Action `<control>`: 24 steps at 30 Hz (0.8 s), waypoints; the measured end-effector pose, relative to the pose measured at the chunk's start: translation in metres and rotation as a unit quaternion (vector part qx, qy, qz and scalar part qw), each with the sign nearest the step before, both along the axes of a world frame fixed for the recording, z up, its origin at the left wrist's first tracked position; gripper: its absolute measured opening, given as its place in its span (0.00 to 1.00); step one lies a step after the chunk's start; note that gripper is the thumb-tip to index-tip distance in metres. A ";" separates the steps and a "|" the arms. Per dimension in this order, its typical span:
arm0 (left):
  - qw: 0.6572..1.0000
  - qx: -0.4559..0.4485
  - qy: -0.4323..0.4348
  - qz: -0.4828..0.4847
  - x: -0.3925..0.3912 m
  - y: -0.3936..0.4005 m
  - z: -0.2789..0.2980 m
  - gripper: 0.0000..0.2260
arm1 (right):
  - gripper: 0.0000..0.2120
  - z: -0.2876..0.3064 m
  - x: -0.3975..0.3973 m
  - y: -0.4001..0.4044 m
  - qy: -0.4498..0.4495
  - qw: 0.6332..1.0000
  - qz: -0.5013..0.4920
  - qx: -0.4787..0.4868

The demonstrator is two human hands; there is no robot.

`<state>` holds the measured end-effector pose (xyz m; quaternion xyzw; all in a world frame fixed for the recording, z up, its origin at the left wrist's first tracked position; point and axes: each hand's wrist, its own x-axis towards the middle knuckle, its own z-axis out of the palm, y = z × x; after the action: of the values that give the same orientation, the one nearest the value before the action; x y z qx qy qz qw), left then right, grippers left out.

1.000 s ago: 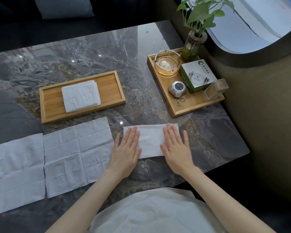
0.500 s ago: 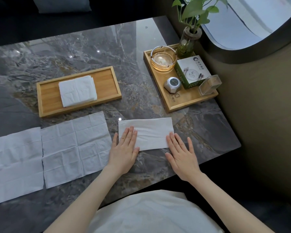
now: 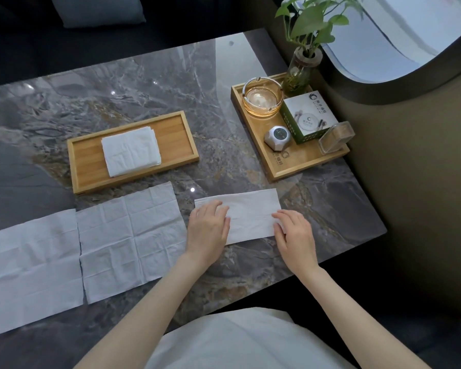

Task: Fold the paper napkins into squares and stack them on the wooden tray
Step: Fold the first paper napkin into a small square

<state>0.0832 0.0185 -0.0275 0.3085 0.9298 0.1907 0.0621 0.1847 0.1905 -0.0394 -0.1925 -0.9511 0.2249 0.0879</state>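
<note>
A white napkin folded in half into a long strip [image 3: 250, 218] lies on the marble table near its front edge. My left hand [image 3: 208, 230] covers the strip's left end with its fingers bent. My right hand [image 3: 294, 235] pinches the strip's near right corner, fingers curled over the edge. Farther back and to the left stands the wooden tray [image 3: 177, 134], holding a stack of folded square napkins [image 3: 131, 151]. Two unfolded napkins lie flat on the left, one [image 3: 131, 235] beside my left hand and another [image 3: 30, 270] at the table's left side.
A second wooden tray [image 3: 301, 159] at the back right carries a glass ashtray [image 3: 262, 98], a green-and-white box [image 3: 308, 119], a small silver gadget [image 3: 277, 135] and a clear holder [image 3: 336, 137]. A plant in a glass vase [image 3: 300, 73] stands behind it. The table's right edge [image 3: 381, 219] runs close to the strip.
Both hands went from lying flat on the strip to curling their fingers at its two ends. The right hand shifted out to the right corner.
</note>
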 end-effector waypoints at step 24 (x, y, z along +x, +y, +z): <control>0.977 0.061 -0.195 -0.065 -0.063 0.069 -0.004 0.10 | 0.03 0.020 -0.026 -0.011 -0.103 0.933 -0.229 -0.256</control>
<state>0.0205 0.0875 -0.0316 0.3286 0.8645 0.2989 0.2352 0.1588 0.1791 -0.0197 -0.4432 -0.7953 0.4135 -0.0141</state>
